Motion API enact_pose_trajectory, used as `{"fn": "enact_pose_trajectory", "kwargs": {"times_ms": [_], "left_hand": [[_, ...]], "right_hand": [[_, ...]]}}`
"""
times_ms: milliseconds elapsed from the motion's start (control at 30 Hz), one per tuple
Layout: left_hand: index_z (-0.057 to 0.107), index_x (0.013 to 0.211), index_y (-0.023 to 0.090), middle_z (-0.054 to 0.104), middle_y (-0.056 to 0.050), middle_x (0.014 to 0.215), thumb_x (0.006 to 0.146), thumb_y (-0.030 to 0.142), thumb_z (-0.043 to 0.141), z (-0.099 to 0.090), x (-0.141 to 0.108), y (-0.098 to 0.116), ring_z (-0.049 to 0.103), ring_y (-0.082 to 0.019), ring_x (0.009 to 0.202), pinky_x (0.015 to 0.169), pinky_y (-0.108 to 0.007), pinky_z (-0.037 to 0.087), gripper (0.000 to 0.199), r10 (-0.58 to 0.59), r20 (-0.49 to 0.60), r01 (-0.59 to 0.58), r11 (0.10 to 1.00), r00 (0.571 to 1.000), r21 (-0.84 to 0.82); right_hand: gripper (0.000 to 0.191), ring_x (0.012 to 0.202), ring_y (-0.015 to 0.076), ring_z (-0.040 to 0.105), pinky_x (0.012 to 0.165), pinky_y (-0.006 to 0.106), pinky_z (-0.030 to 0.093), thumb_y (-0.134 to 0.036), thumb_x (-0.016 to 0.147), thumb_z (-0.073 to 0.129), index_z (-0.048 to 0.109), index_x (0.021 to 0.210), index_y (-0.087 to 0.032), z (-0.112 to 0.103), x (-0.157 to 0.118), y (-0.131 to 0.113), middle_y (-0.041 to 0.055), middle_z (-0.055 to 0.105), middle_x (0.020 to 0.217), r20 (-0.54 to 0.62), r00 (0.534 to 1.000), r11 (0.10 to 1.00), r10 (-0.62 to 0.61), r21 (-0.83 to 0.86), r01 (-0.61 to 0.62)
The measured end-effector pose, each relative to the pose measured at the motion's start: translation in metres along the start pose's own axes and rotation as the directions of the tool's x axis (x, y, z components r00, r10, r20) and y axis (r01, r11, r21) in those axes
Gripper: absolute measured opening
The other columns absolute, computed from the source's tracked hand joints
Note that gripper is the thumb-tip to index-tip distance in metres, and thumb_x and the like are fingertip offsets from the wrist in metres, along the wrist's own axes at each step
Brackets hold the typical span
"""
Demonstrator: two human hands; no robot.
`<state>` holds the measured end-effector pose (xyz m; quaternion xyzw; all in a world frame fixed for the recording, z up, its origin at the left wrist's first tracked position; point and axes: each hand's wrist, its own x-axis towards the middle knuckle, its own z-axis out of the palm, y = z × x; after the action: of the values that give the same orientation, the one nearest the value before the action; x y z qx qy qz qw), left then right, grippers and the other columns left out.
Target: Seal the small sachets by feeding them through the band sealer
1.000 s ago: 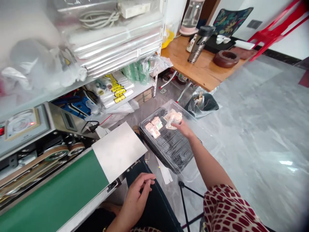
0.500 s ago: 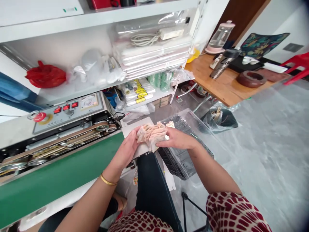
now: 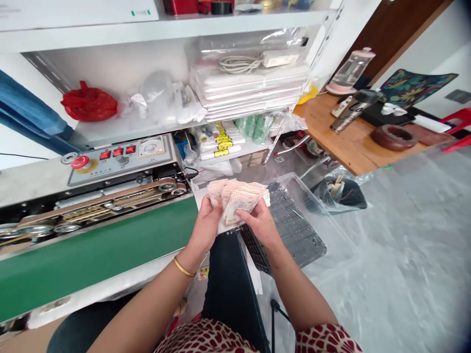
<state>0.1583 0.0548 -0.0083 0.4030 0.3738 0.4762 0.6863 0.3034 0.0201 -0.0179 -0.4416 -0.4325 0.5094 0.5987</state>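
Beside the green belt point(image 3: 110, 255), left hand point(image 3: 206, 221) and right hand point(image 3: 263, 224) are pinching packets point(image 3: 239, 196) by the board's point(image 3: 224, 228) near edge, the fan lying crosswise between both.

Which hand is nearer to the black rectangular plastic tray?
Right. The right hand appears at the left edge of the tray; the left hand is farther left, across the pale-pink plastic packets.
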Motion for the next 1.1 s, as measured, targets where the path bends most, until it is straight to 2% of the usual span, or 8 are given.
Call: {"fn": "enact_pose_trajectory", "kwargs": {"times_ms": [133,267,400,467,567,667,867,1100], "left_hand": [[0.051,0.128,0.023,0.063,-0.006,0.131,0.083,0.026,0.066,0.003,0.000,0.003,0.061,-0.022,0.117,0.105,-0.040,0.044,0.047,-0.088,0.052,0.095,0.984,0.995,-0.150],[0.053,0.133,0.022,0.059,-0.006,0.138,0.090,0.030,0.055,-0.001,-0.002,0.007,0.052,-0.024,0.131,0.113,-0.042,0.037,0.044,-0.059,0.148,0.084,0.981,0.987,-0.173],[0.046,0.140,0.022,0.050,-0.007,0.148,0.081,0.019,0.061,-0.011,-0.003,0.012,0.043,-0.027,0.139,0.119,-0.044,0.029,0.062,-0.008,0.334,-0.039,0.990,0.942,0.133],[0.040,0.145,0.021,0.045,-0.009,0.151,0.076,0.013,0.065,-0.014,-0.004,0.013,0.039,-0.028,0.141,0.121,-0.046,0.024,0.074,0.013,0.385,-0.163,0.919,0.923,0.360],[0.029,0.152,0.020,0.038,-0.014,0.154,0.076,0.015,0.068,-0.013,-0.006,0.010,0.033,-0.030,0.144,0.123,-0.046,0.020,0.085,0.087,0.333,-0.270,0.785,0.939,0.557],[0.015,0.157,0.021,0.033,-0.015,0.157,0.077,0.021,0.072,-0.010,-0.007,0.006,0.030,-0.030,0.147,0.123,-0.048,0.018,0.098,0.104,0.301,-0.266,0.777,0.948,0.571],[0.005,0.158,0.022,0.030,-0.016,0.160,0.077,0.029,0.078,-0.014,-0.005,0.005,0.029,-0.031,0.148,0.122,-0.048,0.016,0.109,0.040,0.305,-0.210,0.809,0.952,0.549],[0.044,0.143,0.019,0.050,-0.014,0.147,0.078,0.024,0.074,-0.007,-0.004,0.007,0.044,-0.032,0.137,0.118,-0.049,0.027,0.072,0.103,0.210,-0.207,0.794,0.972,0.572]], "right_hand": [[0.066,0.128,0.0242,0.054,0.113,0.044,0.041,-0.041,0.078,0.077,0.049,0.135,-0.027,-0.004,-0.003,-0.009,0.0064,0.058,0.138,0.066,0.997,0.994,0.039,-0.105,-0.031],[0.074,0.135,0.0239,0.048,0.116,0.043,0.038,-0.041,0.081,0.074,0.039,0.144,-0.027,-0.004,0.001,-0.007,0.0079,0.049,0.147,0.090,0.996,0.983,0.028,-0.183,-0.011],[0.069,0.131,0.0230,0.052,0.114,0.042,0.040,-0.042,0.085,0.070,0.037,0.143,-0.025,-0.005,0.004,0.001,0.0084,0.054,0.142,0.112,0.993,0.985,0.035,-0.173,-0.015],[0.075,0.132,0.0235,0.050,0.115,0.043,0.039,-0.042,0.084,0.071,0.032,0.146,-0.024,-0.009,0.003,0.004,0.0092,0.053,0.142,0.118,0.992,0.976,0.032,-0.218,-0.005],[0.085,0.140,0.0262,0.041,0.120,0.046,0.029,-0.043,0.082,0.073,0.028,0.151,-0.025,-0.017,0.002,0.006,0.0104,0.045,0.150,0.102,0.995,0.916,0.003,-0.400,0.039],[0.094,0.146,0.0297,0.029,0.123,0.051,0.019,-0.045,0.078,0.077,0.026,0.154,-0.025,-0.023,0.003,0.002,0.0109,0.033,0.157,0.114,0.993,0.828,-0.029,-0.554,0.088],[0.108,0.146,0.0313,0.029,0.122,0.050,0.023,-0.047,0.070,0.083,0.021,0.156,-0.028,-0.025,0.007,-0.005,0.0101,0.032,0.158,0.192,0.981,0.886,-0.020,-0.451,0.106],[0.073,0.139,0.0283,0.041,0.119,0.048,0.028,-0.045,0.082,0.073,0.042,0.144,-0.022,-0.020,0.005,0.007,0.0114,0.047,0.147,0.109,0.994,0.884,0.026,-0.466,0.028]]}}
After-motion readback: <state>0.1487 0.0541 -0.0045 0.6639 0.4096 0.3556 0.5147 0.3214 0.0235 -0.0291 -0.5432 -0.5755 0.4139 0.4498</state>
